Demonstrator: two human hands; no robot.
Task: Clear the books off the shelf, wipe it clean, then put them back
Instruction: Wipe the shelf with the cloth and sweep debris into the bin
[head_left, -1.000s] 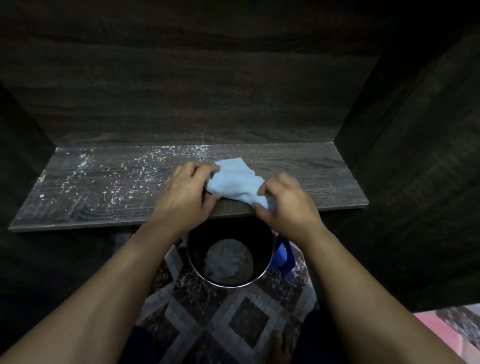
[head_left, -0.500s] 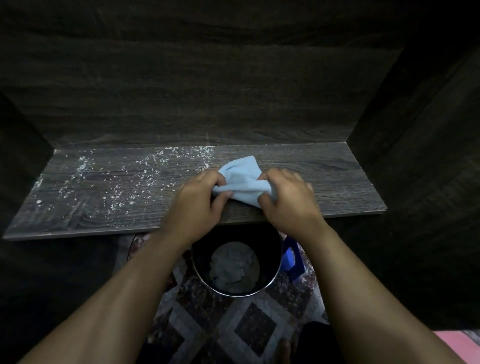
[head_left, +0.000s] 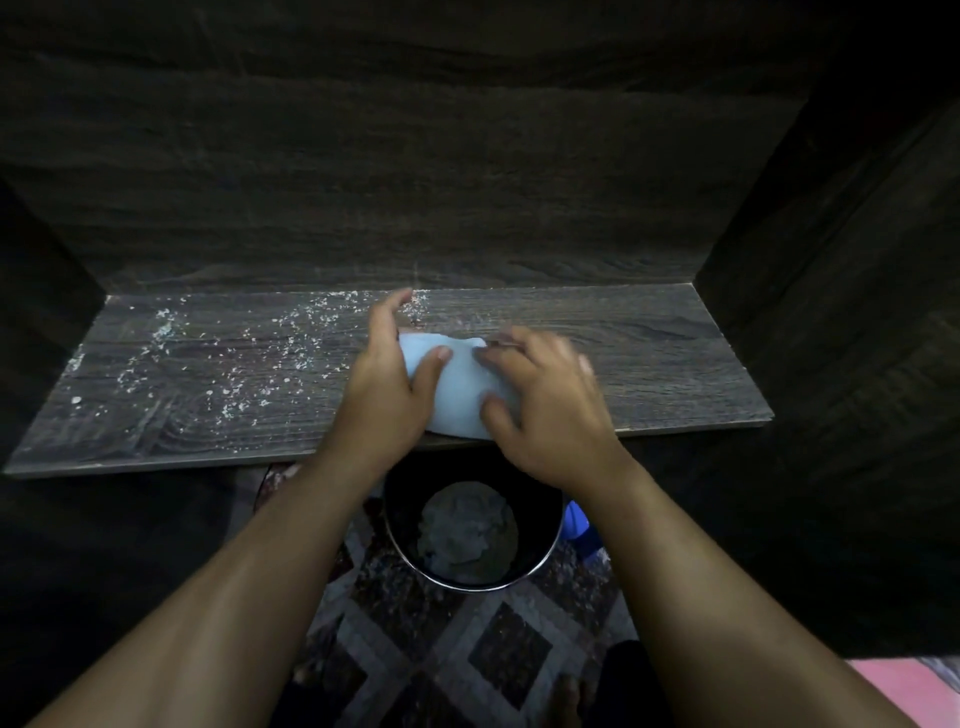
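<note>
Blue cloth is at the middle of our shelf, by the front edge. Our left hand has its grip wrapped round it, and our right hand presses it flat-fingered, a bit blurry. White crumbs dot the shelf's left half, and a bucket sits below the shelf.

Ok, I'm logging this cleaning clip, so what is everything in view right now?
shelf: one, dark wood grain, across the middle
crumbs: many, white, scattered over the shelf's left half
cloth: one, light blue, on the shelf near its front edge
bucket: one, black with a shiny rim, on the floor below the shelf's front edge
grey wad: one, crumpled, inside the bucket
blue object: one, right of the bucket, mostly hidden
floor: dark and grey patterned tiles
pink surface: one, bottom right corner
left hand: grips the cloth's left side, thumb on top
right hand: blurred, fingertips and thumb on the cloth
</note>
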